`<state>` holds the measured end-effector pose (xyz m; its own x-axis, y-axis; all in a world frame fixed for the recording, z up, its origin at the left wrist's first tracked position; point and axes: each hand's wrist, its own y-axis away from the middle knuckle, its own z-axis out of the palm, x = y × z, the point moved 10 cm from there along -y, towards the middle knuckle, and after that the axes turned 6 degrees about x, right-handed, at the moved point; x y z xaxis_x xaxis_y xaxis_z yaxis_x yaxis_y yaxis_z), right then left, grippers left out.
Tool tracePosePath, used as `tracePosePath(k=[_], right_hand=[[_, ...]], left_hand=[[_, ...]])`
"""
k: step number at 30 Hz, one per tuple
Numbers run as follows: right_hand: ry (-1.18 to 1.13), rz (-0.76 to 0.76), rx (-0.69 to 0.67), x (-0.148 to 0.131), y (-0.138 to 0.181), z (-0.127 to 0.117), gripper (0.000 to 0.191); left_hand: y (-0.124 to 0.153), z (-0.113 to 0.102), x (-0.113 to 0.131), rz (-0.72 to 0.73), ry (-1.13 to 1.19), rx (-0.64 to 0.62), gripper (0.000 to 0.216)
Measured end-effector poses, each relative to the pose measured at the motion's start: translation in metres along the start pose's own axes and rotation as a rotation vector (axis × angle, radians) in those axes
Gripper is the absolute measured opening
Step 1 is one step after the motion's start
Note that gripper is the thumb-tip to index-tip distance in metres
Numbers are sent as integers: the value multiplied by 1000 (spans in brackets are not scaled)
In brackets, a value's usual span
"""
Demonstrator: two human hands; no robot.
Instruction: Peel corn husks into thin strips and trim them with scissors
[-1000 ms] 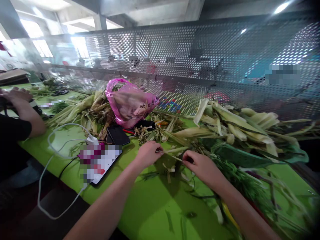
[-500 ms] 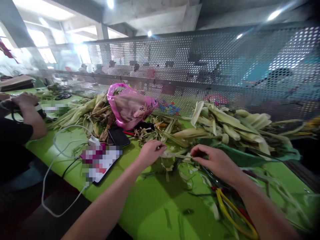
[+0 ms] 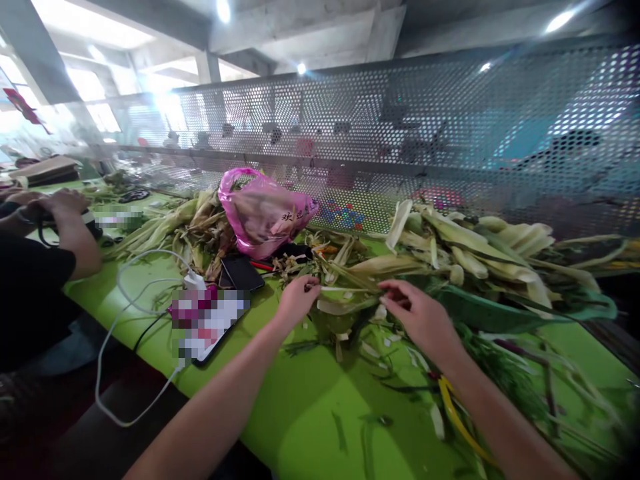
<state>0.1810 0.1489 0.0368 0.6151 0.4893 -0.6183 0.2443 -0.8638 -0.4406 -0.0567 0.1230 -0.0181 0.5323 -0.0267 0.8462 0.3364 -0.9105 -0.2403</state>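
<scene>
A pale strip of corn husk [image 3: 350, 291] stretches level between my two hands, over scattered scraps on the green table. My left hand [image 3: 298, 303] is closed in a pinch on the strip's left end. At the other end, the thumb and bent fingers of my right hand [image 3: 417, 313] close on the strip. A wider piece of husk hangs just below it. Beyond my right hand, a heap of dry corn husks [image 3: 480, 250] lies in a green basin [image 3: 475, 309]. Under my right forearm passes a yellow-handled tool [image 3: 463, 423], partly hidden.
A pink plastic bag [image 3: 267, 213] stands behind my left hand. Left of it lie more husks [image 3: 193, 230], a dark phone [image 3: 241, 273], a lit phone [image 3: 220, 327] and a white cable [image 3: 103, 360]. Another person's hands [image 3: 65, 203] are at far left. A perforated metal screen [image 3: 350, 143] borders the table.
My right hand has shifted slightly left and its fingers have spread a little. The husk strip stays between both hands. The whole view has moved slightly.
</scene>
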Motion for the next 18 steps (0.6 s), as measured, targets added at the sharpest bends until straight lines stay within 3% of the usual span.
tracePosePath(k=[3, 5, 9, 12, 18], right_hand=[[138, -18, -228, 0, 12, 39, 34], [178, -81, -279, -7, 16, 54, 33], [215, -146, -285, -9, 17, 63, 28], [245, -124, -285, -3, 16, 64, 31], [210, -104, -231, -3, 12, 59, 31]], left_hand=[[1, -6, 7, 68, -81, 42, 32], [4, -5, 15, 138, -153, 37, 31], [12, 10, 26, 294, -295, -71, 28], [14, 17, 25, 326, -382, -120, 24], [7, 0, 25, 326, -421, -2, 12]])
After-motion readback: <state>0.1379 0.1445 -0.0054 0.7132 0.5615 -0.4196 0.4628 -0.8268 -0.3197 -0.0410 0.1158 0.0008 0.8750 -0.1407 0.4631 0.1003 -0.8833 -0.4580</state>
